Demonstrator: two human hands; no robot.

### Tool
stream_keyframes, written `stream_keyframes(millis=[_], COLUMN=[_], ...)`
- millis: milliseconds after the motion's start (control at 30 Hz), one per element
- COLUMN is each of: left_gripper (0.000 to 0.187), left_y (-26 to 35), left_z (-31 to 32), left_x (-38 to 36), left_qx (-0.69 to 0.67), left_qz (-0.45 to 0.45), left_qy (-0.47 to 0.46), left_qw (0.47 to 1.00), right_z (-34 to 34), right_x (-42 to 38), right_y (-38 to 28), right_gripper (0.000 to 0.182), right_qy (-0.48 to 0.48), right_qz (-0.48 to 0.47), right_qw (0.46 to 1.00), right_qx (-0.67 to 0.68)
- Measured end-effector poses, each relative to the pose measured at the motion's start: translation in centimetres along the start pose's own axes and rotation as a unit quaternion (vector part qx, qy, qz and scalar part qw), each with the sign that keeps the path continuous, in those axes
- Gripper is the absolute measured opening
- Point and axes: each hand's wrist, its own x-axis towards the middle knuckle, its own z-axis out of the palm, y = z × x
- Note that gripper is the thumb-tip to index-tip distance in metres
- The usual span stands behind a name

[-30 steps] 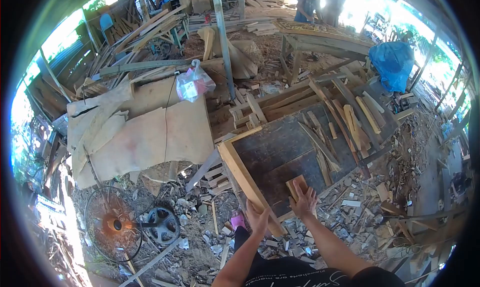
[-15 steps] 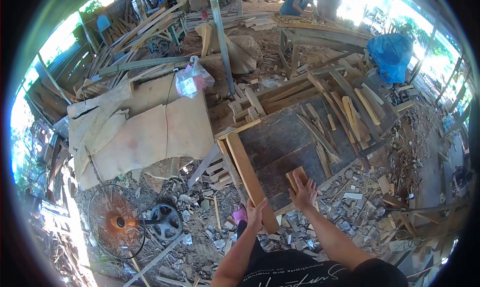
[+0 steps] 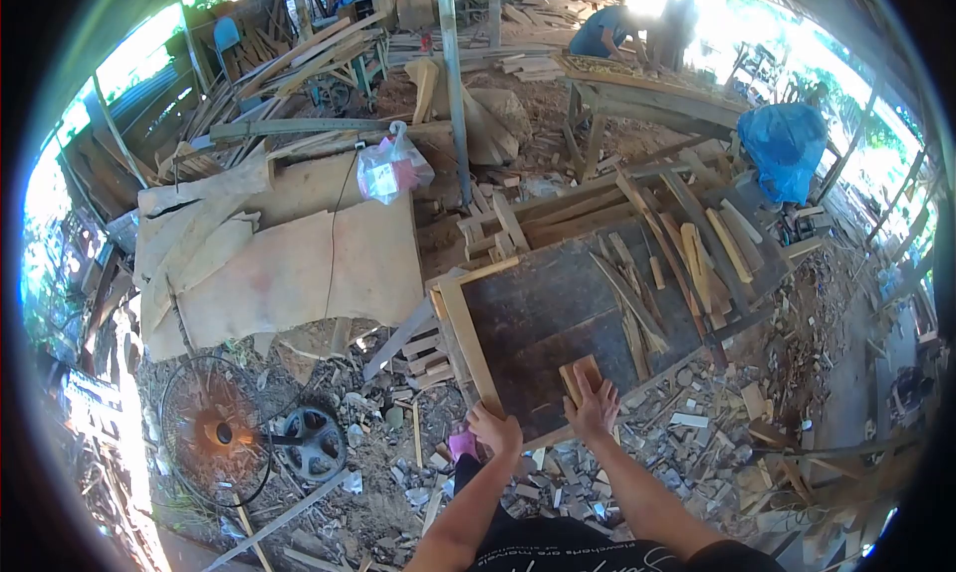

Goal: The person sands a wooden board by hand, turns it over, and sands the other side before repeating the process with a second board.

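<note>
My left hand [image 3: 495,433] is closed around the near end of a long pale wooden board [image 3: 468,338], at the left edge of a dark worktable [image 3: 528,303]. The board runs away from me along that edge to a thin wooden strip at the far corner. My right hand [image 3: 594,410] grips a small brown wooden block [image 3: 580,374] on the tabletop near the front edge, thumb on its left side. The fingers partly cover the block's near end.
Several loose wood strips [image 3: 697,258] lie on the table's right part. A standing fan [image 3: 221,433] is at lower left. Wood offcuts [image 3: 558,487] litter the ground. A metal post [image 3: 451,94] rises behind the table. Another person [image 3: 600,32] is at a far bench.
The board's near end stuck out past the table's front; now it is drawn in by my left hand, and the board looks narrower. My right hand stays on the block. The view has shifted slightly.
</note>
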Motion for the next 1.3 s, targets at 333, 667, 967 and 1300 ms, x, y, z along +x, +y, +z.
stream_keyframes(millis=[333,667,967,1300], left_gripper=[0.074,0.094,0.094,0.096], left_y=[0.4,-4.1,-3.8,-5.2], left_z=[1.3,0.2,0.9,-1.0], left_x=[-0.2,-3.4,-3.7,-3.9], left_qx=[-0.031,0.000,-0.060,-0.021], left_qz=[-0.039,0.113,0.083,0.184], left_qy=[-0.039,-0.018,-0.012,-0.075], left_qw=[0.998,0.993,0.995,0.980], right_z=[0.4,-0.3,0.1,-0.6], right_x=[-0.2,0.0,-2.6,-1.5], right_y=[0.0,-0.3,-1.9,-14.5], right_gripper=[0.084,0.095,0.080,0.062], right_qy=[0.022,0.011,0.050,0.018], right_qz=[-0.002,0.006,-0.072,-0.300], right_qw=[1.000,0.999,0.988,0.953], right_qx=[-0.011,-0.031,0.130,0.030])
